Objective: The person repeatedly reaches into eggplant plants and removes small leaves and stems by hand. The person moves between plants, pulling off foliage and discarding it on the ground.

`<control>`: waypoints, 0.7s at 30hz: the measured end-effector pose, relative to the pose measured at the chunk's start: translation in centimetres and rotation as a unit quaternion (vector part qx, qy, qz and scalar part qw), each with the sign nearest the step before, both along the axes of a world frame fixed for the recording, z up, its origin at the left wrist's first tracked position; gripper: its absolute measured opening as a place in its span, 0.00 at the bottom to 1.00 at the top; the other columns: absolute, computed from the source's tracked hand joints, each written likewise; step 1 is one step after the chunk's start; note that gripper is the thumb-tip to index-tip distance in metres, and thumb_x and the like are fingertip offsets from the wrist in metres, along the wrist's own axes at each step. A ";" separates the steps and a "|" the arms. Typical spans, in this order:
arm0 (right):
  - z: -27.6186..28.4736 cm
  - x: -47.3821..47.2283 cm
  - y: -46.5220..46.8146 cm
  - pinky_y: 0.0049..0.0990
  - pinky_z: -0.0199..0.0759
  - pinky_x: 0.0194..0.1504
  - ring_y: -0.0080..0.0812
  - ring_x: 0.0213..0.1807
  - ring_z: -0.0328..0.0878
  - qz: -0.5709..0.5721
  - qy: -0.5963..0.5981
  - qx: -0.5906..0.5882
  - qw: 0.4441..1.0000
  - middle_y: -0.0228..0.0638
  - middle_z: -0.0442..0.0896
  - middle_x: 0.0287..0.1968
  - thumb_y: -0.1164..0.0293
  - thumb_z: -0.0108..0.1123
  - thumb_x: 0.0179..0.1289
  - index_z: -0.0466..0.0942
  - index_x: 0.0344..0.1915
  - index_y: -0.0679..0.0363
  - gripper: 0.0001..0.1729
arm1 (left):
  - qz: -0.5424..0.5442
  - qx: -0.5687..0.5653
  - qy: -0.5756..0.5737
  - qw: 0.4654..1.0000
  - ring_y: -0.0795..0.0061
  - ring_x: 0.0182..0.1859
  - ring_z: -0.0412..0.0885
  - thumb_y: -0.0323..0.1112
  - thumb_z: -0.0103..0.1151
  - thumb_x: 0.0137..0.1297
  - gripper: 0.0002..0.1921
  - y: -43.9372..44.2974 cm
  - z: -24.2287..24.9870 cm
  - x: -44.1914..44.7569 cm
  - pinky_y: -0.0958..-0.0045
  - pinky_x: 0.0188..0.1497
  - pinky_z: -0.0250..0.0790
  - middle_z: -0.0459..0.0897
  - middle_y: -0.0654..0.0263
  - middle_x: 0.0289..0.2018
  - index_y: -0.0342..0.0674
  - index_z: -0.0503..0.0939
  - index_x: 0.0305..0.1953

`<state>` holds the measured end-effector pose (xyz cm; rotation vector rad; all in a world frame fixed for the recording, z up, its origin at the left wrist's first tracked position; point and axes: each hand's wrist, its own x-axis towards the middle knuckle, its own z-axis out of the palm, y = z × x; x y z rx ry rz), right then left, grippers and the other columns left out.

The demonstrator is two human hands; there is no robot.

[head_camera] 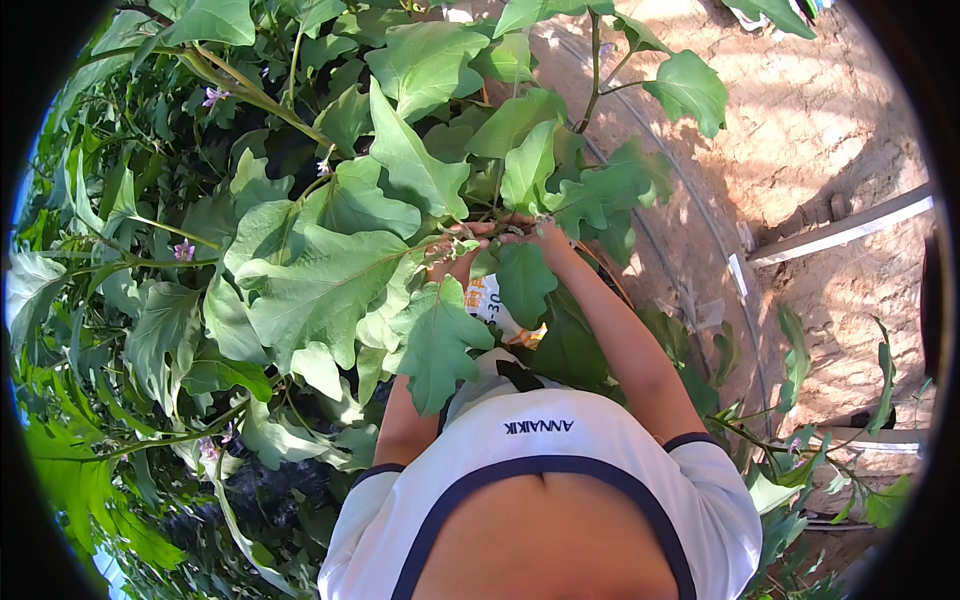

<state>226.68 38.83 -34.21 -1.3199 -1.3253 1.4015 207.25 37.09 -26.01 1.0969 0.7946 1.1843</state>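
Both of my hands reach in among the large lobed leaves of an eggplant plant (322, 277). My left hand (459, 251) is partly covered by leaves, close to a stem with small curled shoots (442, 251). Just right of it, my right hand (534, 234) has its fingertips at the same stem area, and the two hands nearly meet. Leaves hide most fingers, so what each hand grips cannot be told. Below the hands, a white printed bag or sheet with orange marks (487, 300) shows between leaves. Purple flowers (184, 251) hang on branches at the left.
Dense eggplant foliage fills the left side. At the right lies a sunlit earthen surface (810, 112) with thin pipes or cables (682, 180) along it and a pale bar (840, 225) across. More eggplant branches (757, 450) stand at the lower right, beside my arm.
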 end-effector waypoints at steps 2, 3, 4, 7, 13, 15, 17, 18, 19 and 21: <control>1.6 -0.2 -0.1 0.29 0.71 0.41 0.27 0.39 0.78 -0.017 0.029 -0.021 0.999 0.36 0.84 0.37 0.72 0.71 0.51 0.78 0.44 0.65 0.19 | 0.022 -0.001 0.109 0.994 0.71 0.48 0.79 0.24 0.58 0.59 0.07 0.2 1.0 -0.3 0.69 0.56 0.67 0.84 0.61 0.41 0.34 0.81 0.39; 2.4 -0.2 0.1 0.28 0.72 0.40 0.26 0.37 0.78 -0.032 -0.043 0.014 0.998 0.35 0.84 0.35 0.73 0.71 0.50 0.78 0.43 0.65 0.19 | 0.028 0.002 0.159 0.987 0.71 0.48 0.79 0.24 0.58 0.59 0.07 0.4 1.4 -0.4 0.69 0.56 0.67 0.84 0.61 0.40 0.34 0.81 0.39; 3.2 0.0 0.2 0.28 0.72 0.38 0.26 0.35 0.78 -0.037 -0.114 0.035 0.992 0.34 0.84 0.34 0.74 0.71 0.50 0.79 0.42 0.65 0.18 | 0.051 -0.011 0.122 0.991 0.71 0.46 0.79 0.23 0.58 0.59 0.07 0.3 1.7 -0.3 0.70 0.55 0.67 0.84 0.60 0.38 0.33 0.81 0.39; 4.5 0.4 1.0 0.27 0.71 0.32 0.25 0.30 0.77 -0.035 -0.094 0.041 0.994 0.31 0.83 0.29 0.75 0.71 0.49 0.80 0.37 0.66 0.14 | 0.069 -0.039 0.118 0.990 0.71 0.44 0.80 0.22 0.58 0.59 0.08 0.6 1.8 -0.1 0.71 0.53 0.69 0.84 0.60 0.38 0.33 0.80 0.40; 3.4 1.8 3.3 0.18 0.58 0.20 0.16 0.20 0.66 -0.005 0.135 -0.220 0.966 0.27 0.81 0.26 0.74 0.71 0.52 0.82 0.32 0.61 0.07 | 0.116 -0.100 0.024 0.988 0.73 0.45 0.80 0.24 0.63 0.58 0.10 -0.2 1.8 2.0 0.72 0.54 0.69 0.85 0.62 0.40 0.36 0.81 0.42; 2.4 2.5 3.9 0.16 0.55 0.20 0.14 0.19 0.64 -0.005 0.201 -0.323 0.925 0.26 0.81 0.27 0.74 0.70 0.54 0.81 0.33 0.60 0.07 | 0.133 -0.181 0.081 0.971 0.74 0.45 0.80 0.24 0.64 0.57 0.09 -0.9 2.1 2.4 0.73 0.53 0.70 0.85 0.64 0.40 0.36 0.81 0.41; 1.2 3.4 4.4 0.15 0.49 0.18 0.14 0.17 0.60 0.030 0.258 -0.374 0.891 0.23 0.77 0.24 0.74 0.67 0.57 0.79 0.36 0.59 0.07 | 0.142 -0.175 0.080 0.971 0.75 0.44 0.80 0.23 0.64 0.57 0.09 -1.3 2.2 3.2 0.74 0.51 0.70 0.85 0.64 0.40 0.36 0.82 0.41; 0.6 3.8 4.7 0.16 0.48 0.18 0.14 0.16 0.59 0.048 0.277 -0.396 0.874 0.22 0.75 0.23 0.75 0.66 0.58 0.78 0.37 0.59 0.08 | 0.156 -0.088 0.080 0.981 0.75 0.44 0.80 0.23 0.64 0.57 0.09 -1.5 2.2 3.6 0.74 0.51 0.70 0.85 0.65 0.40 0.37 0.82 0.40; -0.1 4.1 4.9 0.16 0.46 0.17 0.14 0.16 0.58 0.060 0.301 -0.416 0.856 0.21 0.74 0.22 0.75 0.66 0.58 0.77 0.38 0.59 0.08 | 0.157 -0.091 0.093 0.979 0.75 0.44 0.80 0.23 0.64 0.57 0.09 -1.4 2.1 4.0 0.74 0.51 0.70 0.85 0.65 0.39 0.37 0.82 0.40; -1.3 4.4 5.3 0.19 0.45 0.17 0.15 0.15 0.55 0.074 0.323 -0.464 0.821 0.20 0.68 0.19 0.75 0.63 0.60 0.75 0.38 0.58 0.07 | 0.142 -0.068 0.113 0.981 0.75 0.43 0.80 0.22 0.64 0.57 0.10 -1.3 1.8 4.4 0.75 0.50 0.70 0.85 0.65 0.39 0.37 0.82 0.41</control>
